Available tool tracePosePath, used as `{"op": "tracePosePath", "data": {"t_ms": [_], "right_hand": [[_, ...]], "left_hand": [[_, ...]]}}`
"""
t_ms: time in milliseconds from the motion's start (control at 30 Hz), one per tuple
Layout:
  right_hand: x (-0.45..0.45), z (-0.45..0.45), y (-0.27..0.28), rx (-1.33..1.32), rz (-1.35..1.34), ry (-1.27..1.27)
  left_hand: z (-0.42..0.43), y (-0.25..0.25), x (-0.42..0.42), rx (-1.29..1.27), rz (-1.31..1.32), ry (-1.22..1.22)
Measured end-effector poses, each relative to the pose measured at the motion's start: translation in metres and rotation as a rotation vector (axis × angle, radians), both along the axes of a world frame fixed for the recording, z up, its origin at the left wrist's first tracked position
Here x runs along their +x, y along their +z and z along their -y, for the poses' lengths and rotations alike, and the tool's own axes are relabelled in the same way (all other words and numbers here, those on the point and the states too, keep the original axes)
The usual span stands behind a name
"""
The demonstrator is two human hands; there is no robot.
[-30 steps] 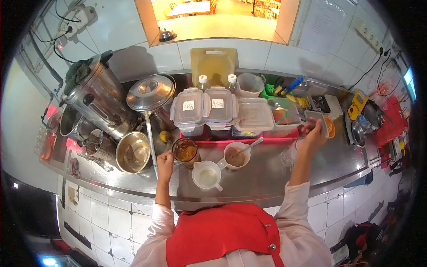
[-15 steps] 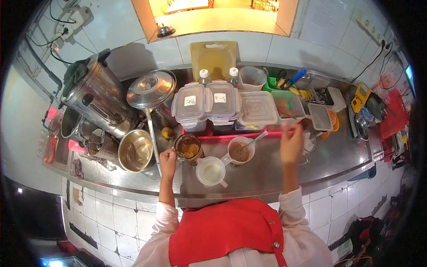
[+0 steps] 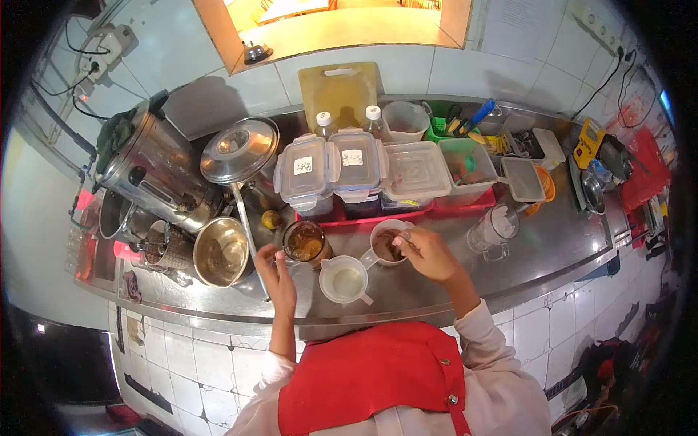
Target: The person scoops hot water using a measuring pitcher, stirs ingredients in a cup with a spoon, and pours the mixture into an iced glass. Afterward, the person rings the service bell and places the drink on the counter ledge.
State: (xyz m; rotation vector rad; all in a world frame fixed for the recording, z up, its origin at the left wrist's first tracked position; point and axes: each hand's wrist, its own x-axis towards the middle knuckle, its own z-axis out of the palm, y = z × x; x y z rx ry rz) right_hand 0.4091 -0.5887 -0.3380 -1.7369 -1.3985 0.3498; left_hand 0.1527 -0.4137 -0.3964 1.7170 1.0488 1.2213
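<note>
Steel counter (image 3: 552, 243), head view: bears a white plastic handled cup (image 3: 375, 234) of brown mixture, near centre.
Right hand (image 3: 430, 256): fingers curled together at the cup's rim; anything pinched is hidden.
Left hand (image 3: 276, 282): loosely open, nothing visibly held, beside a clear glass mug (image 3: 318, 260) of amber drink.
Cup handle: best steadied; gentle strokes advisable, since a translucent plastic jug (image 3: 329, 281) stands close.

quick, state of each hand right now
Left hand: open, fingers apart, beside the glass mug.
Right hand: closed, pinching over the brown-filled cup; cannot tell if it holds anything.
</note>
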Motion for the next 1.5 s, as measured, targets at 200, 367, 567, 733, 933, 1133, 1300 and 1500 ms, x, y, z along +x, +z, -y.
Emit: {"op": "tracePosePath", "data": {"t_ms": [200,367,567,733,933,1133,1300,1500], "right_hand": [[-0.002,-0.007,0.016,0.009,0.118,-0.029],[-0.006,-0.010,0.017,-0.157,0.085,0.092],[-0.008,-0.014,0.020,-0.052,0.281,-0.010],[-0.008,-0.017,0.018,-0.086,0.124,0.085],[-0.008,-0.015,0.022,-0.109,0.209,0.032],[-0.006,-0.013,0.019,-0.030,0.218,-0.025],[-0.007,-0.015,0.022,-0.167,0.102,0.060],[-0.004,-0.011,0.018,-0.095,0.297,-0.083]], "left_hand": [[0.058,0.024,-0.002,0.188,-0.184,0.108],[0.088,0.029,0.000,0.159,-0.357,-0.040],[0.097,0.016,0.014,0.054,-0.369,-0.228],[0.086,0.007,0.015,0.109,-0.300,-0.399],[0.073,0.039,0.018,0.219,-0.485,-0.519],[0.078,0.066,0.046,0.516,-0.622,-0.458],[0.069,0.045,0.079,0.587,-0.758,-0.418],[0.075,0.042,0.095,0.556,-0.876,-0.439]]}}
